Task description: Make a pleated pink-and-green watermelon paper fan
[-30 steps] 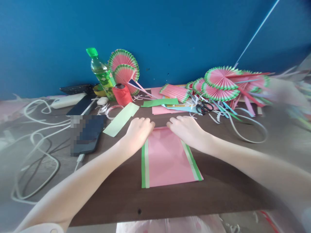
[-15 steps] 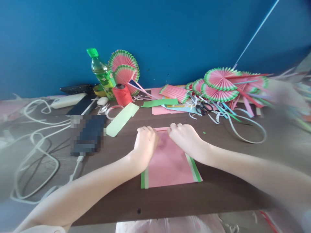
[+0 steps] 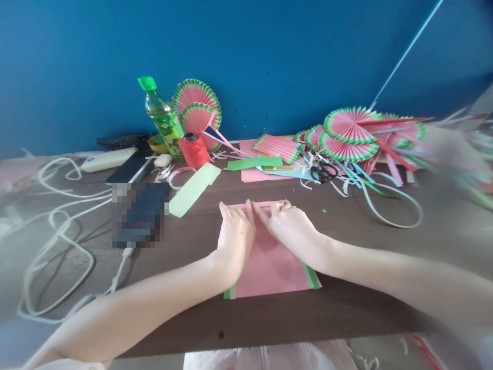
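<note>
A pink sheet of paper (image 3: 271,270) lies flat on the brown table, with light and dark green strips along its left and right sides. Its far edge is folded over in a narrow band. My left hand (image 3: 236,236) presses on the left part of that fold, fingers bent and closed at the edge. On the right part, my right hand (image 3: 290,223) has its fingers curled, with the thumb pointing toward the middle of the fold. The thumb tips nearly meet there. Parts of the sheet's sides are hidden under both hands.
Behind the sheet lie a pale green strip (image 3: 194,191), a green strip (image 3: 254,164) and black-handled scissors (image 3: 323,172). Pleated paper fans (image 3: 348,128) are heaped at the back right. A bottle (image 3: 164,118), a red spool (image 3: 195,150), a pixelated dark device (image 3: 140,216) and white cables (image 3: 61,228) occupy the left.
My hands have shifted along the folded far edge, and my thumbs have come together near its middle. The sheet stays in about the same place.
</note>
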Demonstrator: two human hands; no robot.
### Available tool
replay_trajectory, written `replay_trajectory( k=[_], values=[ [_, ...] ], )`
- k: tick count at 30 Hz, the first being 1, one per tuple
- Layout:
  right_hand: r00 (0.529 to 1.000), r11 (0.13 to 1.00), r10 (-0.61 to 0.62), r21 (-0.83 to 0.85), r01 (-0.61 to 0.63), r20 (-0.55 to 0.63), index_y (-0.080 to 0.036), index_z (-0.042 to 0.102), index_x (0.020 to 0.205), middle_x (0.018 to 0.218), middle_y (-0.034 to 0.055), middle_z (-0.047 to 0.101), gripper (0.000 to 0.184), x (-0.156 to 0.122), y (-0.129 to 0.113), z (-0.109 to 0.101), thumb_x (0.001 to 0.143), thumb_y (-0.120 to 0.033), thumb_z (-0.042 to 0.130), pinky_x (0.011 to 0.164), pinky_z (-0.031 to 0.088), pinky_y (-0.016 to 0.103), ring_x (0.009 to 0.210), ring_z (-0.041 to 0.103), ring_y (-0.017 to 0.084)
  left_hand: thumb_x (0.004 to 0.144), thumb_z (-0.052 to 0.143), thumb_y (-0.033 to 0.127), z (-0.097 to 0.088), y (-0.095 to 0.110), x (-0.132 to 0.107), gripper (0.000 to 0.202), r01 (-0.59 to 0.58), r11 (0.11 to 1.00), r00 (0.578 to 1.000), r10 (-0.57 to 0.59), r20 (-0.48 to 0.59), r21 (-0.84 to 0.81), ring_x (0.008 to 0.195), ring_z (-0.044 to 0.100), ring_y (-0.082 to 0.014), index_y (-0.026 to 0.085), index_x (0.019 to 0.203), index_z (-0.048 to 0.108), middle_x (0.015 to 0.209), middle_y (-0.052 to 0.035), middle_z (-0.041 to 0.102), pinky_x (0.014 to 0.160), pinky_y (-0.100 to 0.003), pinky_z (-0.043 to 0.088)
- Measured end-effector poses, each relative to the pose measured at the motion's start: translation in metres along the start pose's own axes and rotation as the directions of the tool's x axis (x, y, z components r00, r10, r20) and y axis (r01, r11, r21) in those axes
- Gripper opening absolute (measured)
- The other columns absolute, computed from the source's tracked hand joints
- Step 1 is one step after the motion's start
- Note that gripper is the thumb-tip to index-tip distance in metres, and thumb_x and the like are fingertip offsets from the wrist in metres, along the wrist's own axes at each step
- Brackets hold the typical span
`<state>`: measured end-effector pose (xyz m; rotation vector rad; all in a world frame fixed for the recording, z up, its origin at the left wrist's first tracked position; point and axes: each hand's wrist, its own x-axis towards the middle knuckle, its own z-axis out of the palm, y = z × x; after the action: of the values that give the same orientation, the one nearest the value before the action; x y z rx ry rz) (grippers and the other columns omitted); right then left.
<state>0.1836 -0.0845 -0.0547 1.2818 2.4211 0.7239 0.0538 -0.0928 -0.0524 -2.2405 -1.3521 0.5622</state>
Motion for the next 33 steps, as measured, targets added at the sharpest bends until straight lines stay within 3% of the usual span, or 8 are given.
replay_trajectory(
  k=[7,12,16,19,23,27,30,33],
  values=[
    [1.0,1.0,-0.006,-0.018,0.006,-0.014,-0.01,0.038,0.135,0.091,0.0213,0.067,0.065,-0.001,-0.001,0.001,0.072,0.009,0.038,0.051,0.049,0.025,0.074,0.067,0.022,0.065,0.06,0.005,0.002,0.0,0.0,0.071,0.003,0.995,1.0,-0.005,-0.02,-0.1,0.097,0.058,-0.0338,0.001,0.133,0.039,0.095,-0.0203,0.064,0.098,-0.051,0.03],
    [0.999,0.994,0.051,0.1,-0.053,0.015,0.0,0.06,0.11,0.087,0.0212,0.066,0.045,0.001,0.002,-0.002,0.072,0.012,0.04,0.049,0.046,0.023,0.072,0.066,0.022,0.066,0.053,-0.001,0.002,-0.003,0.001,0.049,-0.024,0.994,0.999,0.021,-0.03,-0.11,0.089,0.06,-0.0308,0.0,0.115,0.056,0.09,-0.0194,0.064,0.091,-0.048,0.035],
    [0.993,0.964,0.001,0.263,-0.032,0.117,-0.005,0.068,0.079,0.079,0.0181,0.066,0.022,0.003,0.013,-0.01,0.067,0.007,0.053,0.049,0.044,0.023,0.068,0.066,0.022,0.065,0.048,-0.004,-0.005,-0.017,0.008,0.023,-0.072,0.98,0.997,0.072,-0.008,-0.184,0.072,0.061,-0.0268,0.004,0.08,0.064,0.073,-0.0156,0.063,0.073,-0.039,0.042],
    [0.987,0.938,-0.031,0.346,-0.026,0.159,-0.008,0.066,0.083,0.079,0.0148,0.066,0.02,0.006,0.027,-0.016,0.068,0.002,0.057,0.051,0.042,0.025,0.069,0.066,0.022,0.068,0.042,-0.004,-0.007,-0.034,0.018,0.025,-0.086,0.95,0.996,0.089,-0.003,-0.299,0.067,0.062,-0.0249,0.008,0.078,0.062,0.067,-0.0125,0.063,0.061,-0.033,0.041],
    [0.997,0.92,0.003,0.391,-0.033,0.076,-0.015,0.064,0.083,0.078,0.0087,0.067,0.023,0.015,0.048,-0.007,0.076,-0.001,0.047,0.053,0.036,0.024,0.072,0.064,0.02,0.077,0.043,0.01,-0.005,-0.058,0.029,0.019,-0.062,0.918,0.998,0.056,-0.026,-0.392,0.071,0.063,-0.0253,0.015,0.08,0.061,0.073,-0.0093,0.064,0.056,-0.03,0.038],
    [1.0,0.763,0.006,0.646,-0.02,0.023,-0.018,0.062,0.074,0.081,0.0023,0.066,0.014,0.026,0.067,0.014,0.077,-0.012,0.05,0.056,0.032,0.022,0.078,0.059,0.016,0.079,0.048,0.02,0.003,-0.076,0.034,0.012,-0.085,0.831,0.996,0.087,-0.022,-0.55,0.077,0.06,-0.0196,0.018,0.076,0.059,0.081,-0.005,0.061,0.062,-0.027,0.04],
    [0.999,0.636,-0.038,0.772,-0.004,0.037,-0.017,0.06,0.073,0.075,0.0006,0.063,0.004,0.032,0.076,0.025,0.072,-0.018,0.056,0.057,0.033,0.021,0.069,0.054,0.012,0.075,0.053,0.024,0.012,-0.081,0.038,0.011,-0.13,0.727,0.991,0.126,-0.055,-0.674,0.08,0.057,-0.0172,0.018,0.083,0.057,0.085,-0.0037,0.059,0.065,-0.025,0.04],
    [0.995,0.526,-0.073,0.85,-0.018,0.067,-0.015,0.06,0.083,0.075,0.0011,0.061,0.014,0.035,0.08,0.029,0.072,-0.024,0.059,0.056,0.036,0.021,0.065,0.053,0.011,0.071,0.055,0.025,0.018,-0.083,0.043,0.017,-0.099,0.634,0.986,0.167,0.011,-0.767,0.077,0.057,-0.0152,0.018,0.086,0.056,0.086,-0.0017,0.061,0.062,-0.023,0.04]
  ],
)
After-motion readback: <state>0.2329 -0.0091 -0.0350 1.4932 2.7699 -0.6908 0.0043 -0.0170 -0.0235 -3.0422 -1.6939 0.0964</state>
